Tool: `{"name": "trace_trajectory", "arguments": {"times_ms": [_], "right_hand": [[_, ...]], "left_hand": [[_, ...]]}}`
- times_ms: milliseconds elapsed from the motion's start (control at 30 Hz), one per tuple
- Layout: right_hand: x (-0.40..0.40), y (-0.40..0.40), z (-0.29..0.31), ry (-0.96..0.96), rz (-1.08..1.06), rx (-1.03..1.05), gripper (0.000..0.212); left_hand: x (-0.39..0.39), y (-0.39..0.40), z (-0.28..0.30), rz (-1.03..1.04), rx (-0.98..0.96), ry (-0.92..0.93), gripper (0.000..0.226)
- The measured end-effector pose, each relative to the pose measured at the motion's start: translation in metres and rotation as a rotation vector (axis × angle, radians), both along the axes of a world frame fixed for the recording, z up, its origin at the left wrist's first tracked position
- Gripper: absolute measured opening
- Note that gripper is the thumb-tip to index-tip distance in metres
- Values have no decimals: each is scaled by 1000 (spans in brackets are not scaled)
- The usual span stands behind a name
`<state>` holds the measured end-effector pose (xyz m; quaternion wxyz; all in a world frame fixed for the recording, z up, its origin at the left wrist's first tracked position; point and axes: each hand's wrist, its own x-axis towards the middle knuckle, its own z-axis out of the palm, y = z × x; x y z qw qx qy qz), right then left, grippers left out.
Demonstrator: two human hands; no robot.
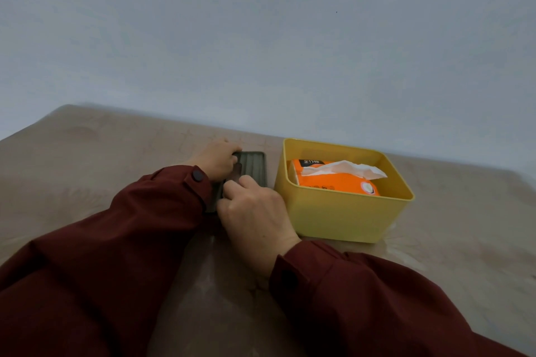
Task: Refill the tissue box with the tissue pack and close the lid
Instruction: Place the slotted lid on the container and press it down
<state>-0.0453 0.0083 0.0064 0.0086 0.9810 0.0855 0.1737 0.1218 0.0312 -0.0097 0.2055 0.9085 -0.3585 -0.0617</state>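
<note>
Head view, wide angle. Beige table [87,159] with a glossy surface, set against a plain pale grey wall [261,23].

Left side: dark red sleeve [101,240] with a dark button at the cuff crosses the table toward the middle. Left hand [216,161] lies on the far left corner of the lid [253,166], fingers curled over its edge and closed on it.

Centre: the lid is a dark grey-green, ribbed, flat rectangle lying on the table, just beside the left wall of the box and apart from it. Its near part is covered by the hands and the left cuff. A narrow slot shows in the lid between the two hands.

Right hand [255,214] is at the near end of the lid, back of hand up, fingers bent down onto the lid and pinching its near edge; the exact contact under the fingers is hidden. Its sleeve is the same dark red.

Right side: yellow box [336,217], open at the top, standing upright on the table. Orange tissue pack [327,182] sits inside it, lying flat below the rim. A white tissue [345,169] is pulled up from the pack's top opening, crumpled, leaning toward the right wall of the box. Lid is not yet on the box.
</note>
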Motion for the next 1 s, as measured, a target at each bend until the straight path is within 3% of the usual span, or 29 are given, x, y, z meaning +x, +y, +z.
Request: {"name": "trace_trajectory", "arguments": {"times_ms": [167, 300, 833, 1000], "right_hand": [[-5, 3, 6, -70, -49, 16, 27], [-8, 4, 9, -74, -64, 8, 17], [-16, 2, 26, -279, -130, -19, 35], [-20, -7, 35, -358, -221, -74, 18]], "left_hand": [[-1, 1, 1, 0, -28, 25, 41], [-3, 3, 2, 7, -53, 25, 40], [-15, 7, 24, 20, -175, -29, 37], [-19, 9, 30, 44, -213, 2, 39]]}}
